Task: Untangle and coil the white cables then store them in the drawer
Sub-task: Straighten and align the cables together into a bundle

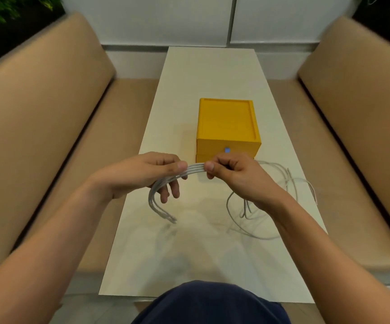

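Nearest, over the white table (189, 253), both hands are raised side by side with a folded bunch of white cable (195, 167) stretched between them. The left hand (147, 175) pinches the bunch between thumb and forefinger, its other fingers hanging loose. The folded loops droop from under that hand toward the person. The right hand (232, 176) pinches the other end with its fingers curled in. So the bunch's long axis runs straight across, hand to hand, not toward the box. Below and outward of the right hand, the loose cable (280, 181) lies in slack curves on the table. It seems to run up into that hand, though blur makes it hard to say whether it is one cable or two. Just beyond the right hand's knuckles stands the yellow box (227, 122). Its drawer (243, 148) faces the person and looks closed, with a small pale knob (227, 150) showing above the hand. I judge the coiling part done: the slack on the right-hand side needs gathering first, and the right hand is the nearer one to the knob.
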The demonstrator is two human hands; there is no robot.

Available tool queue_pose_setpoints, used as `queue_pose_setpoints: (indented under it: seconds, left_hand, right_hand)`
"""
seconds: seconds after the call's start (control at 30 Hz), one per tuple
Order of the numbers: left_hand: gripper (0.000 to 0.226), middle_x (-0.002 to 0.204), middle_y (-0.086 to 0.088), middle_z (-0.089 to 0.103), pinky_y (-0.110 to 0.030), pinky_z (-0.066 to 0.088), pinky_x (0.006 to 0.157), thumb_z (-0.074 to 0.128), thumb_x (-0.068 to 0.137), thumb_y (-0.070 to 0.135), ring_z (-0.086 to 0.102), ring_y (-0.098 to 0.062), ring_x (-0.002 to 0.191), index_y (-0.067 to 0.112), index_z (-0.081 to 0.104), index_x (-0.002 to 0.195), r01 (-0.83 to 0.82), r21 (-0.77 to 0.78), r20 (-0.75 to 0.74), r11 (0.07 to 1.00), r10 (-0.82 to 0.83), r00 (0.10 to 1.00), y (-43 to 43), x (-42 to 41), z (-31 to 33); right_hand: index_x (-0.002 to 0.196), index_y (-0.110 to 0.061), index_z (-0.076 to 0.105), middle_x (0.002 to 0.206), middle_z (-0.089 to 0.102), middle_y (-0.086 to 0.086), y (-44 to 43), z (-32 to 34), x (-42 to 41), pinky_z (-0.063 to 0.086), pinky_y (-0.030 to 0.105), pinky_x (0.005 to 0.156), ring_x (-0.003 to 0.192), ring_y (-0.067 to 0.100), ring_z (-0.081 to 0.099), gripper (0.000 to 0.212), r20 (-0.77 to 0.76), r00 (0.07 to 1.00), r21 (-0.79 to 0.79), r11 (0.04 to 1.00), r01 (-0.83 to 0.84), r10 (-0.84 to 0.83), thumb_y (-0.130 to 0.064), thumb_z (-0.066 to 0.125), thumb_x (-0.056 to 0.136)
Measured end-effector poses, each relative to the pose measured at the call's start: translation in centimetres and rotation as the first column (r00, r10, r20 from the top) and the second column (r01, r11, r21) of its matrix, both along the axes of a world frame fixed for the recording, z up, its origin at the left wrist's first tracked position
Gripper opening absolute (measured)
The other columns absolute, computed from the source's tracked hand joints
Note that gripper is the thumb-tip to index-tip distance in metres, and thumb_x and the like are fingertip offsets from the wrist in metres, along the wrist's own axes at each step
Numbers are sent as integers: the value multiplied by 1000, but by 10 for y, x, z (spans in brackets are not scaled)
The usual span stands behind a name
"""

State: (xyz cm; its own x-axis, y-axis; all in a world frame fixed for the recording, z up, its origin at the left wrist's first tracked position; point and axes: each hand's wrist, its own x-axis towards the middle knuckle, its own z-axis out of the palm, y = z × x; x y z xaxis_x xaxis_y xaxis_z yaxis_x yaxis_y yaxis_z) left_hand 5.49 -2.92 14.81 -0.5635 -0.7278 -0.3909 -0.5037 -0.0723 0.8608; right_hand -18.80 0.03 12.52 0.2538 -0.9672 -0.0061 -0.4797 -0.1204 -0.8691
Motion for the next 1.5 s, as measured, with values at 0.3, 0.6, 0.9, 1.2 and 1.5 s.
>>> queue_pose_setpoints:
  seconds: [0.3, 0.6, 0.9, 1.2, 1.5]
  left_hand:
    - [29, 67, -6, 61, -24, 41, 53, 57, 103, 34, 45, -15, 53, 12, 74, 95, -52, -26, -83, 998, 49, 995, -1, -24, -10]
    - [30, 55, -1, 48, -20, 25, 46, 60, 102, 28, 32, -11, 51, 14, 72, 78, -99, -68, -91, 993, 92, 992, -8, -13, 1]
    - [30, 54, -2, 47, -19, 22, 44, 60, 101, 28, 27, -14, 50, 14, 72, 76, -135, -38, -136, 990, 129, 982, -8, -16, 0]
    - [29, 55, 0, 50, -24, 27, 50, 63, 101, 33, 34, -19, 58, 16, 73, 80, -20, -140, 103, 990, 35, 994, 2, -2, 0]
    - [27, 56, 2, 53, -40, 30, 64, 64, 97, 40, 37, -27, 63, 21, 73, 81, 3, -174, 75, 985, 10, 997, 9, 11, 4]
  right_hand:
    - [83, -22, 74, 65, 49, -2, -2, 4, -9, 32, 31, 62, 60, 8, 38, 30, -56, 997, 43, 998, -43, 46, -40, 58, 103]
    - [96, -29, 75, 81, 76, -8, -11, -21, -54, 58, 41, 84, 76, 8, 71, 14, -402, 870, 309, 937, -163, 284, -41, 68, 95]
    - [108, -21, 70, 78, 59, -7, -21, 16, -90, 32, 36, 76, 77, 28, 54, 16, -495, 793, -631, 774, -48, -355, -26, 60, 96]
    - [159, -49, 9, 161, 30, -26, -1, 0, -25, 32, 23, 115, 142, -6, 33, 101, -333, 903, 95, 963, -253, 271, -78, 61, 78]
    - [115, -13, 69, 97, 77, 4, 10, -16, -2, 56, 28, 72, 77, 19, 71, 25, 202, 953, 208, 940, -269, 228, -30, 66, 96]
